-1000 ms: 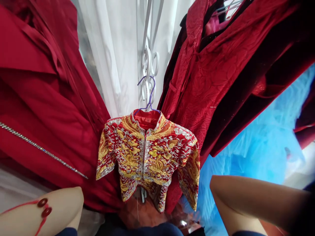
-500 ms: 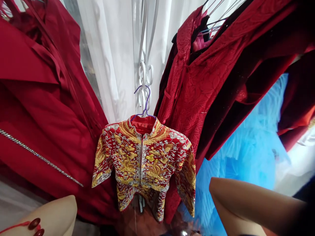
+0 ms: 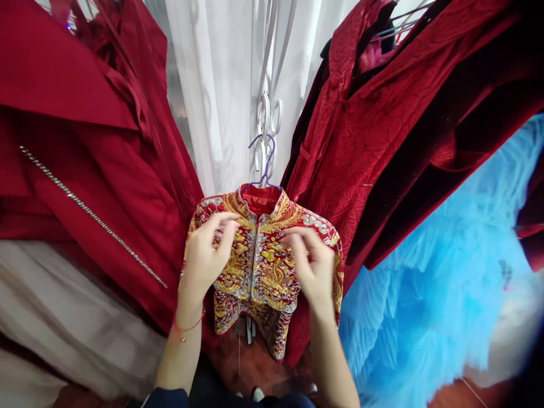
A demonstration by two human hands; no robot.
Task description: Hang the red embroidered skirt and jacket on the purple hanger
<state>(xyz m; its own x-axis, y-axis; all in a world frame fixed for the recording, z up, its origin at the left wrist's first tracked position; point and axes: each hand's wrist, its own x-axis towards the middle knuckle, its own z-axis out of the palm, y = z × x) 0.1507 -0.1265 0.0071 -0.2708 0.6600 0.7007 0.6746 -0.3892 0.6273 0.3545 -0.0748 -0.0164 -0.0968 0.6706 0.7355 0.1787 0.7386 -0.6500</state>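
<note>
A short red jacket (image 3: 255, 266) with gold and silver embroidery and a front zip hangs upright from a purple hanger (image 3: 267, 161). My left hand (image 3: 208, 252) is in front of the jacket's chest on the left, fingers bent and apart from the thumb, with nothing visible between them. On the other side of the zip, my right hand (image 3: 313, 263) is held in much the same curved, loose pose. Slight blur hides whether the fingertips touch the embroidery. A red cord bracelet (image 3: 189, 328) circles my left wrist.
The hanger hooks onto white metal rings (image 3: 264, 113) before a white curtain (image 3: 229, 85). Red dresses (image 3: 97, 147) hang at left, a patterned red dress (image 3: 335, 164) and dark velvet at right. Blue ruffled tulle (image 3: 416, 300) spreads at lower right; reddish floor (image 3: 263, 368) lies below.
Both hands have risen from the lower edges of the view to the front of the jacket's chest. The view has tilted down and shifted slightly left.
</note>
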